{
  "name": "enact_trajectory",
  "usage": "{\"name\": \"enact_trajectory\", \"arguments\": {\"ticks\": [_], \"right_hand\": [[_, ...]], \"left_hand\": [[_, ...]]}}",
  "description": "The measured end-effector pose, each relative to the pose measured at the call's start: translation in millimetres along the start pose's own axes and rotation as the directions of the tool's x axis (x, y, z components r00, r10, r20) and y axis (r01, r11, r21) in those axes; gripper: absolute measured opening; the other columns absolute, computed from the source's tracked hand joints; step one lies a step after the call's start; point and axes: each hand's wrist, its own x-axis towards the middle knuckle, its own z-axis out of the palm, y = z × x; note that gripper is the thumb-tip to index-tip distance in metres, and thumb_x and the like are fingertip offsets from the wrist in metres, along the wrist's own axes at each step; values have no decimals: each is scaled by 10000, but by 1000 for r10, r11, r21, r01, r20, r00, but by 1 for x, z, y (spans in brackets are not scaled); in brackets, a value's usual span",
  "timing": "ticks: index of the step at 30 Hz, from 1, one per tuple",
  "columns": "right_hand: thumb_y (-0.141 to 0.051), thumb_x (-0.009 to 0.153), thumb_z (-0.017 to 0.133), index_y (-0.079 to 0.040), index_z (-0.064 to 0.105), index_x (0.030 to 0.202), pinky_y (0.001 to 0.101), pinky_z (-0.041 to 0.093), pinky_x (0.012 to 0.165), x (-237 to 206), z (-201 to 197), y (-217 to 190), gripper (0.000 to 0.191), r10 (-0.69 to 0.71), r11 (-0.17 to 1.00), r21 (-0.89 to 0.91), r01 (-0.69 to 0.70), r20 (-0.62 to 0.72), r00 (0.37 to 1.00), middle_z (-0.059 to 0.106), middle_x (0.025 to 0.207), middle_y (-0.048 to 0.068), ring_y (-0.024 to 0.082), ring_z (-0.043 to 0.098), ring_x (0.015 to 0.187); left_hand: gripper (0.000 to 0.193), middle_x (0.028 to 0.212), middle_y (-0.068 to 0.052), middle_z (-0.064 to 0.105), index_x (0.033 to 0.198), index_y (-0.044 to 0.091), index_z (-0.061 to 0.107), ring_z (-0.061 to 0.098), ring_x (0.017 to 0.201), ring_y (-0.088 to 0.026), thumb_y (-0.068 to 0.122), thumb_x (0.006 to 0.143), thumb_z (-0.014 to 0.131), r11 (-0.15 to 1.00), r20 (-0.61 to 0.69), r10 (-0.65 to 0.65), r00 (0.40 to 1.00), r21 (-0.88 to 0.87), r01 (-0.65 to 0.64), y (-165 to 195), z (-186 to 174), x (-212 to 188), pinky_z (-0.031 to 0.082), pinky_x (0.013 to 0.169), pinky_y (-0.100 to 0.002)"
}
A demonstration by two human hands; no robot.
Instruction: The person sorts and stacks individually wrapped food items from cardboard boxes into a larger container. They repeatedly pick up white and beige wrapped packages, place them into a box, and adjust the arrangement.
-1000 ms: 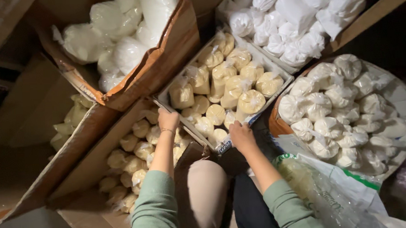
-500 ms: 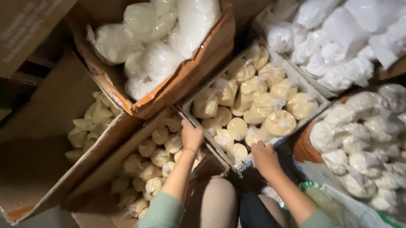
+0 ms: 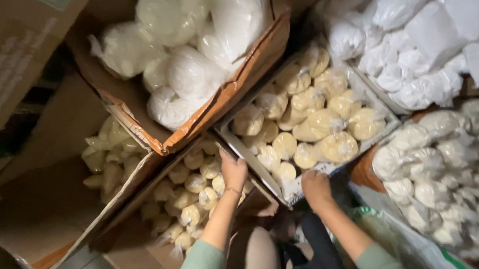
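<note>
Seen from above, a person in pale green sleeves is reaching forward with both hands toward a white tray (image 3: 254,168) that is holding many small clear bags of yellow dough-like lumps (image 3: 308,113). The left hand (image 3: 233,172) is resting at the tray's near left edge, its fingers curled together over the rim, just beside a brown cardboard box (image 3: 120,207) that is lying open below it. That box is holding more of the small yellow bags (image 3: 191,197), piled loosely. The right hand (image 3: 315,187) is pressing on the tray's near corner; its fingers are tucked under and hidden, so whether they are closing on the rim cannot be told. Behind the left hand, an orange-edged cardboard box (image 3: 217,106) is tilting toward the viewer and is carrying large tied bags of white powder (image 3: 187,72). At the upper right, a heap of white bags (image 3: 406,44) is filling another container. At the right, a round container is holding smaller pale knotted bags (image 3: 442,164), close beside the tray.
</note>
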Motion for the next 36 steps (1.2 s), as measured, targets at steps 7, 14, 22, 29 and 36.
{"name": "enact_trajectory", "arguments": {"ticks": [7, 14, 22, 29, 36], "right_hand": [[-116, 807, 615, 28, 759, 964, 410, 583, 675, 2, -9, -1, 258, 37, 997, -67, -33, 59, 998, 700, 1111, 294, 345, 706, 808], [-75, 839, 599, 130, 704, 1062, 402, 618, 682, -13, -27, 4, 321, 102, 993, 44, -109, 131, 986, 669, 1179, 318, 392, 701, 870], [-77, 908, 574, 121, 668, 1162, 417, 610, 839, -14, -52, -8, 335, 182, 980, 51, -191, 146, 972, 620, 1297, 315, 418, 688, 1027], [-138, 913, 597, 93, 678, 1186, 435, 583, 870, 2, -60, -6, 366, 121, 990, 39, -135, 253, 960, 625, 1293, 325, 422, 685, 1012], [-345, 956, 647, -43, 733, 1028, 488, 538, 887, 103, -160, 7, 322, -226, 872, 484, -68, 523, 822, 726, 1064, 225, 377, 688, 983]], "left_hand": [[560, 1201, -303, 659, 1305, -35, 526, 629, 1121, -460, 297, 916, 755, 976, 388, 116, 914, 128, -178, 44, -44, -7, 485, 953, -502], [473, 1275, -191, 627, 1311, 59, 600, 525, 1202, -397, 191, 887, 764, 520, 193, 675, 712, 561, -645, 168, -163, 18, 444, 1036, -500], [385, 997, -178, 713, 1314, 89, 575, 700, 876, -379, 197, 948, 624, 482, 448, 236, 863, 717, -504, 168, -137, 87, 547, 742, -492], [156, 798, -109, 701, 1042, 110, 640, 693, 694, -316, 100, 906, 565, 400, 336, 478, 812, 740, -541, 136, -129, 83, 544, 598, -435], [171, 773, -142, 708, 1068, 116, 681, 685, 694, -334, 179, 1002, 536, 495, 336, 388, 858, 709, -502, 142, -119, 67, 542, 637, -454]]}}
